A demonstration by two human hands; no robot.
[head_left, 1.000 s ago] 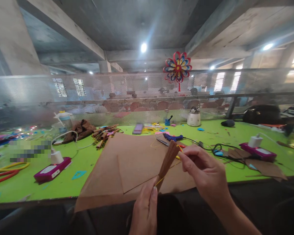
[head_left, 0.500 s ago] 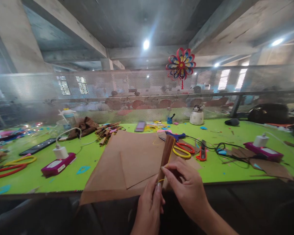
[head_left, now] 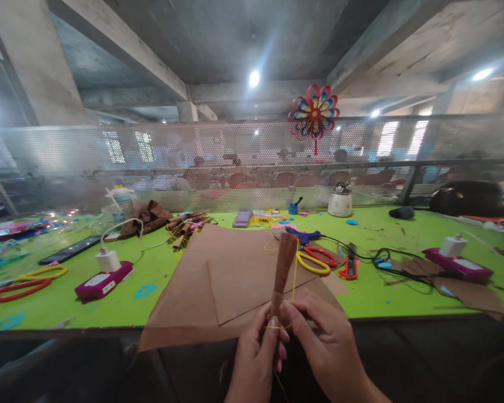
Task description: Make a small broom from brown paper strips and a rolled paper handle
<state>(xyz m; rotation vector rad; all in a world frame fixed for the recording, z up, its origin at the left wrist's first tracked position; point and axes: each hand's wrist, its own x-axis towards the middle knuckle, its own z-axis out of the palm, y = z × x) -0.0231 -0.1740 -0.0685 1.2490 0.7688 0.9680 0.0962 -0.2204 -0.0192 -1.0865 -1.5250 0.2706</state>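
My left hand (head_left: 255, 358) grips the lower end of a folded brown paper strip bundle (head_left: 282, 268), which stands upright above the table's front edge. A thin yellow wire (head_left: 294, 280) loops around the bundle's base and runs up its right side. My right hand (head_left: 325, 344) pinches that wire beside the bundle, its fingertips touching my left thumb. Beneath both hands lie large brown paper sheets (head_left: 231, 274) on the green table (head_left: 59, 313).
Yellow and red scissors (head_left: 317, 259), an orange cutter (head_left: 349, 267), a blue glue gun (head_left: 302, 234) and black cables (head_left: 382, 258) lie right of the sheets. Magenta power strips (head_left: 103, 281) (head_left: 457, 263) sit on both sides. Rolled brown pieces (head_left: 185, 226) lie behind. A mesh fence (head_left: 235, 162) bears a paper flower (head_left: 314, 115).
My right hand dropped from the bundle's top to its base, drawing the yellow wire down, and now meets my left hand. The bundle turned from tilted to upright.
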